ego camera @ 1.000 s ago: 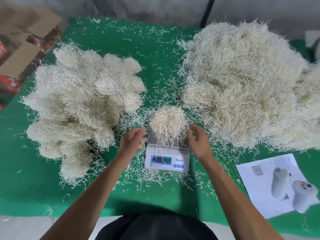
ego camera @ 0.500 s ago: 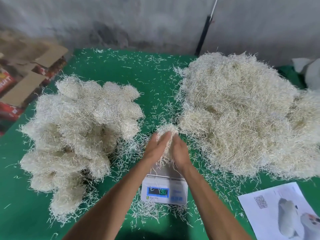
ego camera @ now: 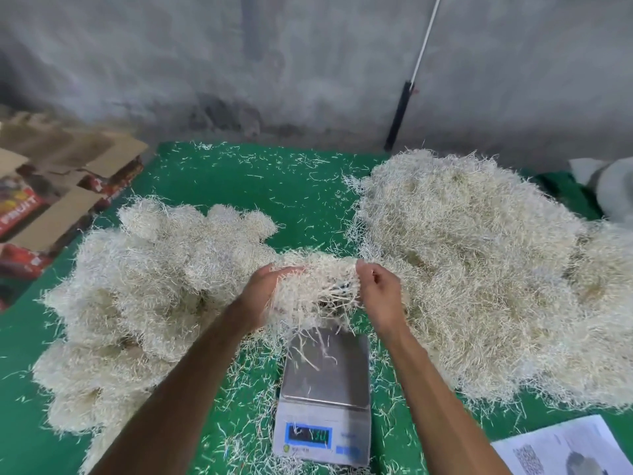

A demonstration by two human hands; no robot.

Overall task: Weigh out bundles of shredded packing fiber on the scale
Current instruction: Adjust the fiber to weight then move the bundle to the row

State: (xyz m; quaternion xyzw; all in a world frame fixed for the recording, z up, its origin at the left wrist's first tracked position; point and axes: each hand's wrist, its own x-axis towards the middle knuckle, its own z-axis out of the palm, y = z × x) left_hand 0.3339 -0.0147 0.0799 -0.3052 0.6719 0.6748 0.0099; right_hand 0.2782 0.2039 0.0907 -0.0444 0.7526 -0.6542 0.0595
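Observation:
A pale bundle of shredded fiber (ego camera: 317,286) hangs in the air above the far end of the scale, stretched between my hands. My left hand (ego camera: 265,293) grips its left end and my right hand (ego camera: 378,294) grips its right end. Loose strands fall from it onto the steel pan of the small white scale (ego camera: 325,392), which stands on the green mat with a lit blue display. The pan carries only a few stray strands. A heap of rounded fiber bundles (ego camera: 147,296) lies to the left. A large loose fiber pile (ego camera: 486,272) lies to the right.
The green mat (ego camera: 274,186) is littered with short strands. Open cardboard boxes (ego camera: 51,200) sit at the far left. A printed sheet (ego camera: 561,450) lies at the near right. A grey wall with a leaning pole (ego camera: 407,94) closes the back. A white object (ego camera: 609,186) sits far right.
Both hands closed on the bundle on the scale pan, lifted it off and pulled it apart sideways. The pan is now bare apart from stray strands. My view tilted upward.

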